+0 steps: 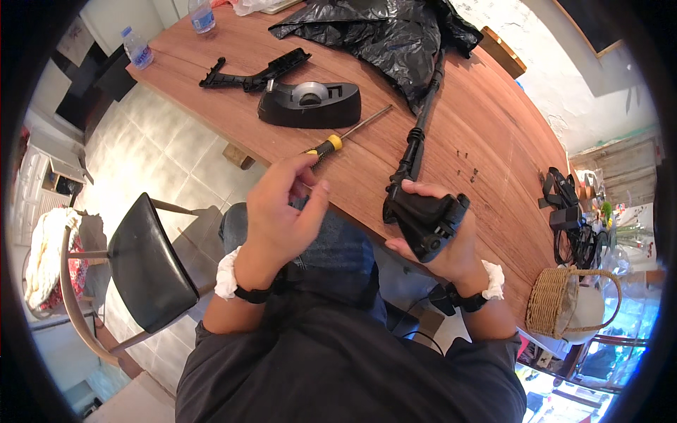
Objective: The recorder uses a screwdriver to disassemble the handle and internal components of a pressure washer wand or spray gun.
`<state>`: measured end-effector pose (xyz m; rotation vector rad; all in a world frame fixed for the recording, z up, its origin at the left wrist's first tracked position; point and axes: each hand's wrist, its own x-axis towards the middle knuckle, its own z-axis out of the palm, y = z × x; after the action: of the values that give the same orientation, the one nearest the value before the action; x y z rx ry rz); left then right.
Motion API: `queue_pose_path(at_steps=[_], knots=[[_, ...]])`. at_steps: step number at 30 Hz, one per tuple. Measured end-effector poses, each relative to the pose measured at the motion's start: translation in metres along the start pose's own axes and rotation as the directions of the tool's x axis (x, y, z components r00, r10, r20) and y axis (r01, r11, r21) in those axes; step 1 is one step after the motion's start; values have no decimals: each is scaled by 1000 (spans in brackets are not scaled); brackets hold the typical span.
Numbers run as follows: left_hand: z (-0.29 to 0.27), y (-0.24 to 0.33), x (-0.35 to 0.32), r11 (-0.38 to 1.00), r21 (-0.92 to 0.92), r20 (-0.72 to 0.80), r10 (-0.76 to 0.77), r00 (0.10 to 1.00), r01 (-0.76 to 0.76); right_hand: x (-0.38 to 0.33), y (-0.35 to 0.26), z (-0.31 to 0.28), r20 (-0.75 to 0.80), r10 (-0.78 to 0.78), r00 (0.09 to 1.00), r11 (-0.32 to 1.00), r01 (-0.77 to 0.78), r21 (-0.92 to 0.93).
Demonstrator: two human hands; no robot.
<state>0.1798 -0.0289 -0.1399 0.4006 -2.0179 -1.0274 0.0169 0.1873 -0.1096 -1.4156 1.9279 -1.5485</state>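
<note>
Person's dark shirt and denim lap fill the bottom of the view, both forearms coming up w/ white cuffs and black wristbands. Right hand is wrapped around the black trigger handle of a long grabber-type tool; its thin black shaft runs up and away over the wooden table toward the crumpled black plastic bag. Handle sits at the table's near edge, partly over the lap. Left hand is raised, fingers curled w/ thumb toward fingertips; can't tell if it pinches anything. It hovers just in front of the yellow-and-black screwdriver, apart from the handle.

Risks, as I judge them: small dark screws lie loose on the table near the shaft, so a swing of the shaft could sweep them off. One-handed hold at the edge means a slip drops the handle to the lap or floor. Tape dispenser and a black plastic part lie further back, well clear.
</note>
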Motion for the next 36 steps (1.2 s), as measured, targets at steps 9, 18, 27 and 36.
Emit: queue_pose_path(at_steps=[9,18,27,36], knots=[[2,9,-24,991,-119,326,96,940,-60,16,7,43,-254,119,960,990,-97,99],[-18,-1,-34,986,-161,463,114,879,-43,-39,-15,5,-183,537,823,788,-412,458],[-76,-40,-19,994,-109,475,41,879,12,-55,6,-2,-311,364,878,762,-473,-444],[-151,-147,-20,834,-104,291,-496,818,542,8,-50,-24,-487,328,809,618,-574,-537]])
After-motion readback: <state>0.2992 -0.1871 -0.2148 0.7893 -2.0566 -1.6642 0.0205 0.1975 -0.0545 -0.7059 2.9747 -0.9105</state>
